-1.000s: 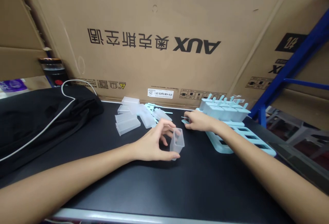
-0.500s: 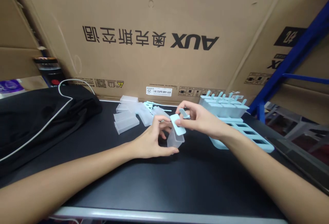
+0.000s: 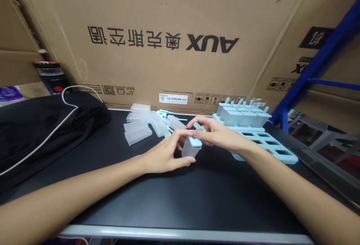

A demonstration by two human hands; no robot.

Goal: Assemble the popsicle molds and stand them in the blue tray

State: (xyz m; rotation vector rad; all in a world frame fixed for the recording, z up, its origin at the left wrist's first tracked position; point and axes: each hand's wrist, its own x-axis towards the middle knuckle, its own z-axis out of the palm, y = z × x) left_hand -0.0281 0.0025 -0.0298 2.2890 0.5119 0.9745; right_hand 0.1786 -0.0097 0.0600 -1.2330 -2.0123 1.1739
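My left hand (image 3: 164,154) grips a clear plastic mould cup (image 3: 188,151) standing upright on the black table (image 3: 180,200). My right hand (image 3: 218,134) presses a light blue lid with a stick handle (image 3: 196,140) onto the cup's open top. Just right of my hands lies a light blue tray (image 3: 270,145) with rectangular slots; several capped moulds (image 3: 243,115) stand in its far rows. Behind my hands lie loose clear cups (image 3: 140,130) and blue stick lids (image 3: 166,115).
A black cloth (image 3: 42,125) with a white cable (image 3: 67,104) covers the table's left side. A large AUX cardboard box (image 3: 168,42) stands along the back. A blue metal rack (image 3: 315,72) rises at the right. The table's metal front edge (image 3: 180,233) is near me.
My right hand picked a blue lid from beside the tray, carried it left to the cup and set it down on the cup's top. My left hand kept hold of the cup.
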